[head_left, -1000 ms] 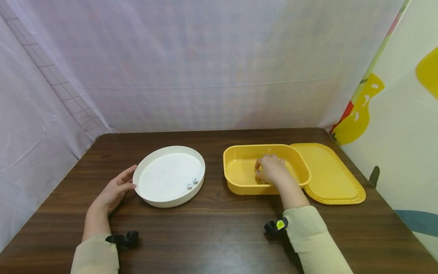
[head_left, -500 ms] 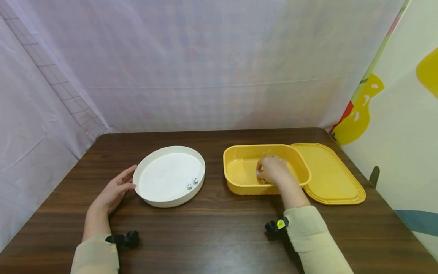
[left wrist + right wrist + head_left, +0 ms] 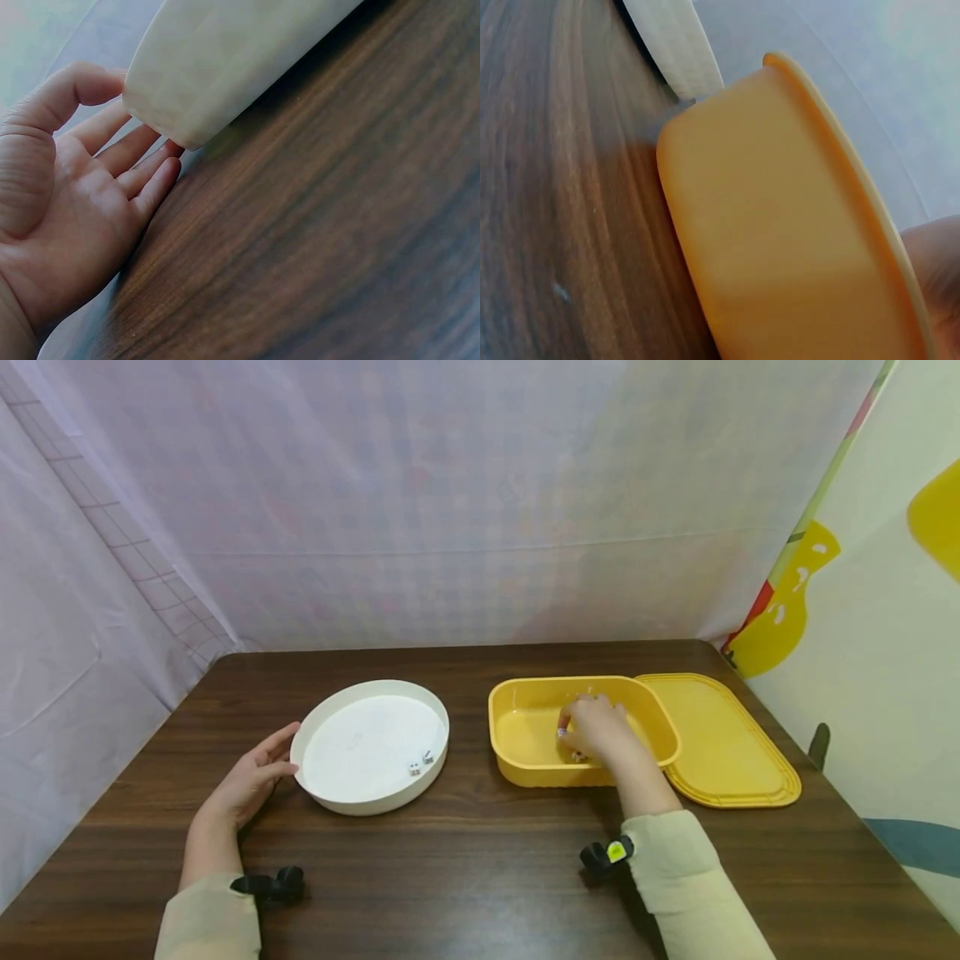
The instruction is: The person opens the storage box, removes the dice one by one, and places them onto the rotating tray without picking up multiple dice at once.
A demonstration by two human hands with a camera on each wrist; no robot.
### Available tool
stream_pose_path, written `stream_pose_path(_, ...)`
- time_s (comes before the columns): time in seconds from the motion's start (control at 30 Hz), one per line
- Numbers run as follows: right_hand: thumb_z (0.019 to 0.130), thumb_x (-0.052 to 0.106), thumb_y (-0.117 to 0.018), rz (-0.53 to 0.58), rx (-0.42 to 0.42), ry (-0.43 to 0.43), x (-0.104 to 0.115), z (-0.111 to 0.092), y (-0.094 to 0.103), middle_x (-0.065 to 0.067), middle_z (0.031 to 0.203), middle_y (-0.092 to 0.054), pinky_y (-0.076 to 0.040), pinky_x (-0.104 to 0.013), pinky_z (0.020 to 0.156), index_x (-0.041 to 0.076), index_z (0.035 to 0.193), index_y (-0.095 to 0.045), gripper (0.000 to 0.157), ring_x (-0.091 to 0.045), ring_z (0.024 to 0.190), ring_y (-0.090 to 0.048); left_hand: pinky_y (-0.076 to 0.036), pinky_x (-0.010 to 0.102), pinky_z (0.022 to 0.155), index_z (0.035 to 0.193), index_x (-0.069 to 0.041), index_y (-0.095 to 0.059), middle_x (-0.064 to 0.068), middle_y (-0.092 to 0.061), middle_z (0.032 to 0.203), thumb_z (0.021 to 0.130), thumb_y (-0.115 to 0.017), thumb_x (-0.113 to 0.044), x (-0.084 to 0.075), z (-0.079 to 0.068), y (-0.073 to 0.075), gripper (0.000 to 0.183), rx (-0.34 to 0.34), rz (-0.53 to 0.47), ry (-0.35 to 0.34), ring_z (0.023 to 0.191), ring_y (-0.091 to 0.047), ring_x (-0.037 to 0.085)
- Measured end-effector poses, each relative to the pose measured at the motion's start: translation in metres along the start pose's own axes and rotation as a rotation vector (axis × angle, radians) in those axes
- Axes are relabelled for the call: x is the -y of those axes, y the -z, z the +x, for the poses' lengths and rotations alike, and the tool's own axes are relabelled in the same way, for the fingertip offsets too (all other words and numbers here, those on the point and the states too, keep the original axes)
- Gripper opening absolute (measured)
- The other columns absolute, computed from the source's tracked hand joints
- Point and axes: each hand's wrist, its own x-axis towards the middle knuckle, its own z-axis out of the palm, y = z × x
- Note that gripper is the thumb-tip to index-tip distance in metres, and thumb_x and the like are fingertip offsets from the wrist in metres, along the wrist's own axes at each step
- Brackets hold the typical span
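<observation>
My left hand (image 3: pixel 251 781) is at the left side of a round white tray (image 3: pixel 318 785). Its thumb and loosely extended fingers (image 3: pixel 112 146) touch the tray's outer wall in the left wrist view. Two small white dice (image 3: pixel 415 769) with dark markings lie close together at the tray's right front. My right hand (image 3: pixel 598 727) reaches down into a yellow rectangular container (image 3: pixel 517 777), pinching a small die (image 3: pixel 562 733) between thumb and forefinger. More dice (image 3: pixel 578 757) show just under the palm, partly hidden. In the right wrist view, the container's wall hides most of that hand.
The yellow lid (image 3: pixel 735 752) lies flat at the right, its left edge close against the container. Everything stands on a dark wooden table (image 3: pixel 450 877). A pale curtain (image 3: pixel 465 527) hangs behind the far edge, with a patterned sheet (image 3: pixel 885 693) on the right.
My right hand shifts slightly inside the container, its fingers working at the dice, and the pinched die has turned a little. My left hand and the tray stay in place.
</observation>
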Motion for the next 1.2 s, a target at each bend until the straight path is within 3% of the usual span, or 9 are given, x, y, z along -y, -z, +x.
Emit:
stream_pose_path(0.4, 0.087, 0.025, -0.07, -0.031, -0.044, 0.073, 0.027, -0.007, 0.016, -0.014, 0.119, -0.058, -0.03, -0.06, 0.09, 0.015, 0.091, -0.069, 0.011, -0.041, 0.114, -0.042, -0.016, 0.024, 0.108, 0.149, 0.008, -0.009, 0.028, -0.005, 0.154, 0.089, -0.049, 0.007, -0.001, 0.001, 0.0, 0.072, 0.005, -0.004, -0.005, 0.14, -0.01, 0.033)
stream_pose_path(0.8, 0.086, 0.028, -0.071, -0.052, -0.086, 0.177, 0.058, -0.008, 0.014, -0.012, 0.123, -0.057, -0.025, -0.064, 0.096, 0.017, 0.092, -0.071, 0.013, -0.038, 0.119, -0.041, -0.015, 0.025, 0.108, 0.149, 0.008, -0.009, 0.03, -0.006, 0.154, 0.089, -0.05, 0.006, -0.003, 0.001, -0.001, 0.072, 0.002, -0.003, -0.006, 0.139, -0.012, 0.031)
stream_pose_path(1.07, 0.087, 0.03, -0.07, -0.071, -0.108, 0.228, 0.084, -0.012, 0.014, -0.009, 0.124, -0.057, -0.026, -0.06, 0.099, 0.019, 0.095, -0.072, 0.014, -0.034, 0.123, -0.04, -0.007, 0.037, 0.112, 0.15, 0.007, -0.008, 0.027, -0.005, 0.155, 0.09, -0.049, 0.006, -0.003, 0.0, 0.0, 0.072, -0.003, 0.002, 0.014, 0.139, -0.008, 0.038)
stream_pose_path(1.2, 0.087, 0.03, -0.07, -0.071, -0.143, 0.266, 0.097, -0.012, 0.011, -0.007, 0.124, -0.057, -0.027, -0.057, 0.099, 0.021, 0.091, -0.071, 0.01, -0.032, 0.122, -0.041, -0.011, 0.031, 0.111, 0.149, 0.008, -0.008, 0.027, -0.004, 0.155, 0.09, -0.049, 0.007, -0.003, 0.0, 0.0, 0.072, 0.003, -0.002, 0.006, 0.14, -0.007, 0.036)
